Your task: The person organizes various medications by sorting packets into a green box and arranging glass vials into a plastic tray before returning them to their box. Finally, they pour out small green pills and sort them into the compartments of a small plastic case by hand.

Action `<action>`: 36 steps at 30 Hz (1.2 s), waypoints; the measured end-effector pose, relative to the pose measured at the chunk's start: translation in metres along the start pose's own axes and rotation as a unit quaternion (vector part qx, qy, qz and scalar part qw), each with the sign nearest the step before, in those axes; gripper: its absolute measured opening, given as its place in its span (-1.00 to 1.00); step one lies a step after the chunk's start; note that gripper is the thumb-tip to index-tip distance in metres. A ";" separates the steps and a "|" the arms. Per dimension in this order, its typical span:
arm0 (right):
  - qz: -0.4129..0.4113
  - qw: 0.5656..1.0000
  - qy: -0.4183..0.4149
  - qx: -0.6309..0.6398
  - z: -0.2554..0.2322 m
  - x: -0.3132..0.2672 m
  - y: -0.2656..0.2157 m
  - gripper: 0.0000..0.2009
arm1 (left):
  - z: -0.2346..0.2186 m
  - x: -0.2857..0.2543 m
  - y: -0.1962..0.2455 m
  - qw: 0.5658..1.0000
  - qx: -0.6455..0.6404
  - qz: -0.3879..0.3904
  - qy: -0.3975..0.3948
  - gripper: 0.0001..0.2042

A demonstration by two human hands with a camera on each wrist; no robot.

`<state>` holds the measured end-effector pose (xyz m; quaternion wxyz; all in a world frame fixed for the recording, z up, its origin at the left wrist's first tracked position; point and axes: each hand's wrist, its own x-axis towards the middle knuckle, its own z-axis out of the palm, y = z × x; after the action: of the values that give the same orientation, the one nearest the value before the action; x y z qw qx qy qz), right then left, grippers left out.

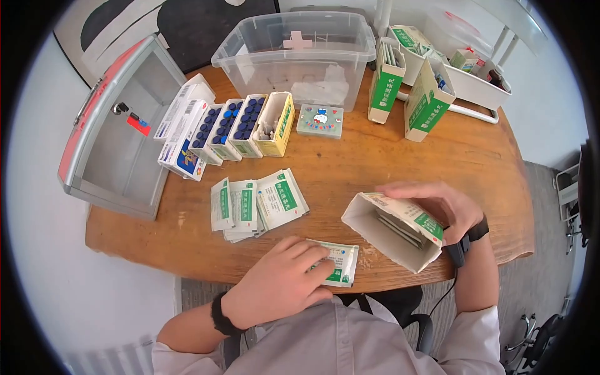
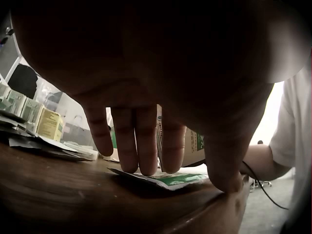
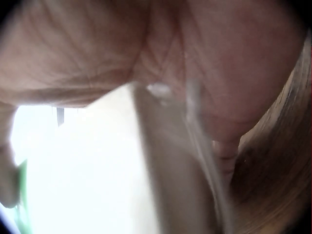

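Observation:
My right hand (image 1: pixel 440 203) grips a white and green medicine box (image 1: pixel 394 244), tilted with its open end facing me. Several flat sachets (image 1: pixel 400 232) show inside it. In the right wrist view, the pale cardboard (image 3: pixel 92 165) lies against the palm. The left hand (image 1: pixel 281 275) rests its fingers on a white and green sachet (image 1: pixel 344 265) near the table's front edge. Those fingers (image 2: pixel 127 146) reach down fairly straight to the sachet in the left wrist view, thumb to one side. Beyond the left hand lies a fanned pile of similar sachets (image 1: pixel 278 200).
Blue-capped vial boxes (image 1: pixel 247 125) and a yellow box (image 1: pixel 284 128) stand back left, beside a clear-fronted case (image 1: pixel 125 150). Behind are a plastic bin (image 1: pixel 250 69) and small Hello Kitty case (image 1: pixel 320 122). Two green-white boxes (image 1: pixel 431 106) stand back right, near a white tray (image 1: pixel 481 84).

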<state>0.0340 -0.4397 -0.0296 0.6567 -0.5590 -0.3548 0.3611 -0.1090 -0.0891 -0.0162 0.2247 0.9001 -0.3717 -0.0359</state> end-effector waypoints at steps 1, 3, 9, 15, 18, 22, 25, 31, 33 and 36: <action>0.001 1.000 -0.001 0.001 0.000 0.000 0.000 0.16 | 0.000 -0.001 0.000 0.998 -0.056 -0.021 0.008 -0.34; 0.006 1.000 0.002 -0.008 0.001 0.000 -0.002 0.16 | -0.007 0.005 0.004 0.999 -0.025 -0.037 0.029 -0.35; -0.006 0.996 -0.038 -0.082 -0.001 0.000 -0.004 0.18 | -0.010 0.015 0.014 0.993 0.000 -0.121 0.009 -0.43; -0.003 0.996 -0.044 -0.077 0.000 0.000 -0.007 0.17 | -0.054 -0.002 0.007 0.996 -0.020 -0.081 0.034 -0.73; -0.015 0.994 -0.055 -0.090 -0.001 0.001 -0.005 0.17 | -0.084 -0.006 0.022 0.985 -0.073 0.018 0.155 -0.85; -0.008 0.992 -0.082 -0.100 -0.002 0.006 -0.006 0.17 | -0.078 0.019 0.027 0.958 -0.049 0.135 0.247 -0.78; -0.009 0.990 -0.084 -0.116 -0.001 0.003 -0.003 0.17 | -0.057 0.052 0.027 0.957 -0.038 0.167 0.233 -0.74; 0.003 0.997 -0.058 -0.055 0.002 0.003 -0.003 0.19 | -0.041 0.059 0.034 0.971 0.009 0.078 0.228 -0.61; 0.004 0.996 -0.062 -0.058 0.001 0.002 -0.004 0.20 | -0.045 0.051 0.041 0.976 0.022 0.065 0.206 -0.61; 0.002 0.996 -0.071 -0.053 0.001 0.004 -0.003 0.20 | -0.047 0.032 0.032 0.980 0.038 0.059 0.184 -0.59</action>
<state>0.0355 -0.4356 -0.0264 0.5985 -0.5667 -0.4181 0.3818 -0.0956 -0.1133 0.0425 0.2564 0.8756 -0.3776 0.1584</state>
